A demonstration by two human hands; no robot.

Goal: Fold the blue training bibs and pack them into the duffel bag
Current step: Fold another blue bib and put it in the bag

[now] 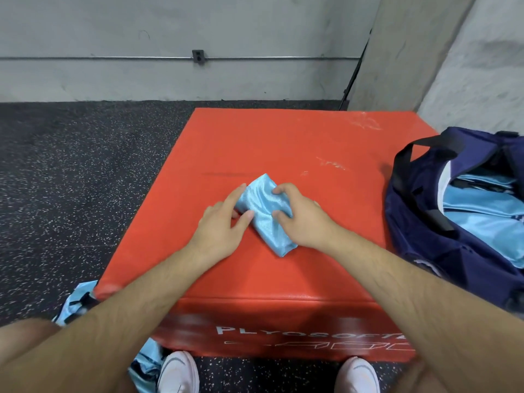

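Observation:
A light blue training bib (pixel 263 207), folded into a small thick packet, lies in the middle of the red plyo box (pixel 283 143). My left hand (pixel 224 225) rests against its left edge, fingers spread and touching the cloth. My right hand (pixel 300 214) lies on its right side, with fingertips curled onto the fabric. The navy duffel bag (pixel 442 245) sits open at the box's right edge, and folded blue bibs (pixel 482 214) show inside it. More loose blue bibs (pixel 79 302) lie on the floor at the lower left, partly hidden by my left arm.
The box stands on dark speckled rubber flooring (pixel 85 180) near a grey concrete wall (pixel 198 38). A concrete pillar (pixel 425 52) rises at the back right. My white shoes (pixel 178 373) are at the front of the box.

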